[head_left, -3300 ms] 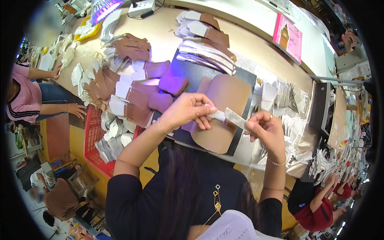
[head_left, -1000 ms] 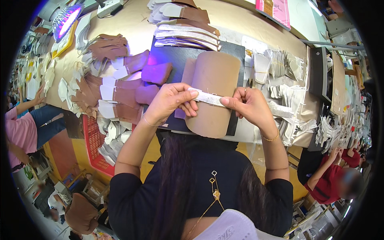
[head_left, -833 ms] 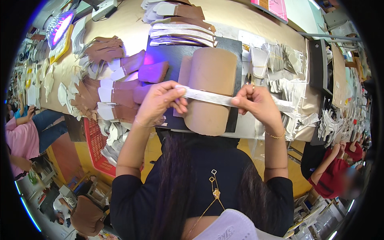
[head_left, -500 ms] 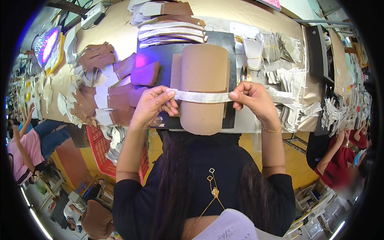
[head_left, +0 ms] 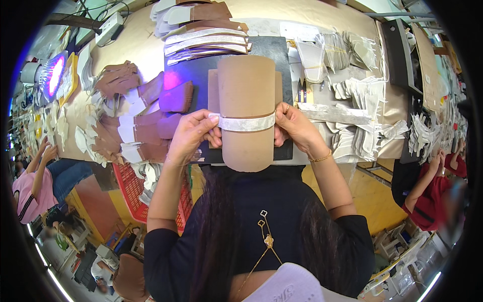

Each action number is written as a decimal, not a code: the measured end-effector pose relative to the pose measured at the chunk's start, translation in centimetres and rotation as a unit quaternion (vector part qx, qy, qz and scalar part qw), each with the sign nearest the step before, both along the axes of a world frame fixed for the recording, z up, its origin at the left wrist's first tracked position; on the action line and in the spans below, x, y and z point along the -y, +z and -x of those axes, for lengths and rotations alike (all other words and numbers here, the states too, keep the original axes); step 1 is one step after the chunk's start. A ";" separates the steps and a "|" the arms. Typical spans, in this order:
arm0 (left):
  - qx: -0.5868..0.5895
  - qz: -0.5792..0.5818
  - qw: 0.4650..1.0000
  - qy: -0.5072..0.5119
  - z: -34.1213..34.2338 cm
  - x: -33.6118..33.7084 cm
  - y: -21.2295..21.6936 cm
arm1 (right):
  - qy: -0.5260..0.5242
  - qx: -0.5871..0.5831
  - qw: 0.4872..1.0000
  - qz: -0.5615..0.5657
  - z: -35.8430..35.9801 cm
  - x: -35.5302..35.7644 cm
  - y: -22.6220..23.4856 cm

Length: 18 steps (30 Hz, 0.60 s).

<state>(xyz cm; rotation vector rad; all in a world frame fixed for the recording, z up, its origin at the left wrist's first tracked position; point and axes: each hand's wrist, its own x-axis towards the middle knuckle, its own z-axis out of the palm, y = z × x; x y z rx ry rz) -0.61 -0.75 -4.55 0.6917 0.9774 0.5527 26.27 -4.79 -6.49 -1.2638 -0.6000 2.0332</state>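
Observation:
A whitish strip (head_left: 246,124) lies across a tan, half-round form (head_left: 246,85) and bends over its curve. My left hand (head_left: 193,132) pinches the strip's left end between thumb and fingers at the form's left side. On the other side, my right hand (head_left: 298,128) grips the right end, its thumb close against the form and some fingertips hidden behind it. The form stands on a black board (head_left: 196,73) at the table's near edge.
White-and-brown strips (head_left: 206,43) are stacked behind the form. Brown pieces (head_left: 118,80) lie left, near a lit lamp (head_left: 55,75). Bundled pale pieces (head_left: 312,58), small black-handled snips (head_left: 302,90) and loose white strips (head_left: 334,113) sit right. A red basket (head_left: 132,189) stands below left.
My right hand has come inward and down to the form's side. The strip, straight across the top before, now curves down over the form. My left hand still pinches its end.

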 end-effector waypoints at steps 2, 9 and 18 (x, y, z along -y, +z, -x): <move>0.005 -0.004 1.000 0.000 0.0 0.0 0.0 | -0.034 -0.030 0.999 0.015 0.7 0.8 -0.8; 0.078 -0.020 0.994 0.072 0.0 0.8 1.7 | -0.316 0.086 0.930 -0.167 -1.7 0.6 3.2; 0.044 -0.065 0.996 0.045 -1.2 0.5 2.9 | 0.249 0.484 0.604 -0.582 6.8 -0.1 9.2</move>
